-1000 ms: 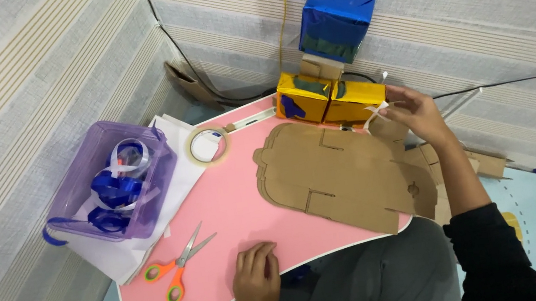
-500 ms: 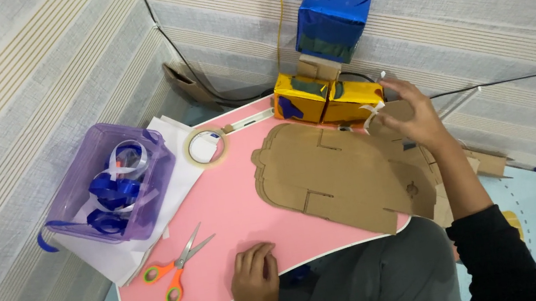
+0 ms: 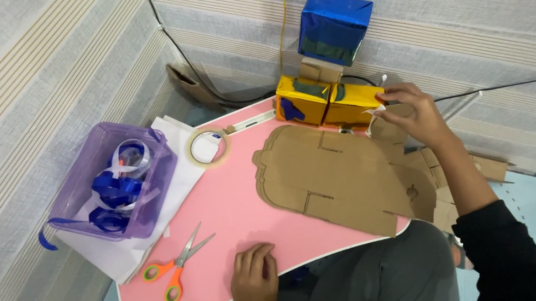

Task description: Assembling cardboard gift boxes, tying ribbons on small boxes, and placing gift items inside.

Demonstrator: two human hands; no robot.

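Right hand (image 3: 413, 117) shifted slightly toward the flat cardboard cutout (image 3: 343, 174), fingers pinching its edge, left hand (image 3: 254, 281) unchanged, loosely curled, empty on pink table (image 3: 235, 213), two yellow boxes (image 3: 328, 99), one scissors (image 3: 177, 261), one tape roll (image 3: 208, 146).

Right hand's fingers (image 3: 396, 109) partly behind cardboard (image 3: 344, 178), grip unclear.

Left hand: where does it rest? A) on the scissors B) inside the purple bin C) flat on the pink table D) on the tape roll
C: the left hand lies flat on the pink table, right of the scissors, holding nothing.
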